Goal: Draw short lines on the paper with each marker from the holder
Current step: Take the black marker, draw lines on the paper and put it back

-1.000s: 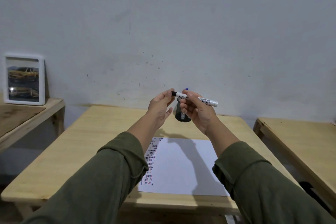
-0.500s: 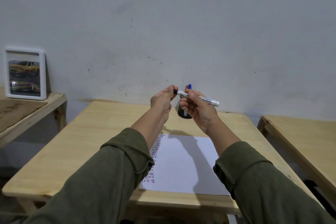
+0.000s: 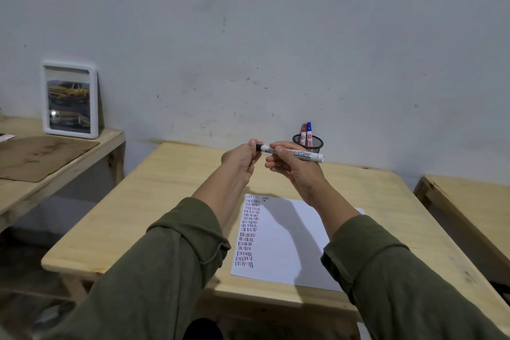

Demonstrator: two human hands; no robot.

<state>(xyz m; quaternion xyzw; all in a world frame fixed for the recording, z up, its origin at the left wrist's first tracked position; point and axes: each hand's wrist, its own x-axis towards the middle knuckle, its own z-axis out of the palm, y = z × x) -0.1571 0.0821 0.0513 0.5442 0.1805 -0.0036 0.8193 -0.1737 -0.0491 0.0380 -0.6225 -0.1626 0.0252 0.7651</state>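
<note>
1. The right hand (image 3: 296, 167) is wrapped around the barrel of a white-bodied marker with a black cap (image 3: 289, 152), holding it level above the far half of the pale wooden table (image 3: 171, 190). Level and at chest height, it can be pulled on along its own length.
2. The left hand (image 3: 242, 159) is pinched shut on the black cap end, thumb and fingertips closed over it. Judging by this grip, the cap is either coming off or being pressed back on; which one cannot be told.
3. The white sheet of paper (image 3: 287, 243) lies flat at the near edge of the table, under the forearms, so the marker only needs to drop down to reach it.
4. A column of short black, red and blue strokes runs along the paper's left edge, and a second column is just started at the far edge beside it. Most of the sheet is bare.
5. The black wire-mesh holder (image 3: 308, 143) stands near the far edge of the table, just behind the right hand, within easy reach for swapping.
6. A red marker (image 3: 303, 134) and a blue marker (image 3: 309, 132) stand upright in it, caps up, touching each other.
</note>
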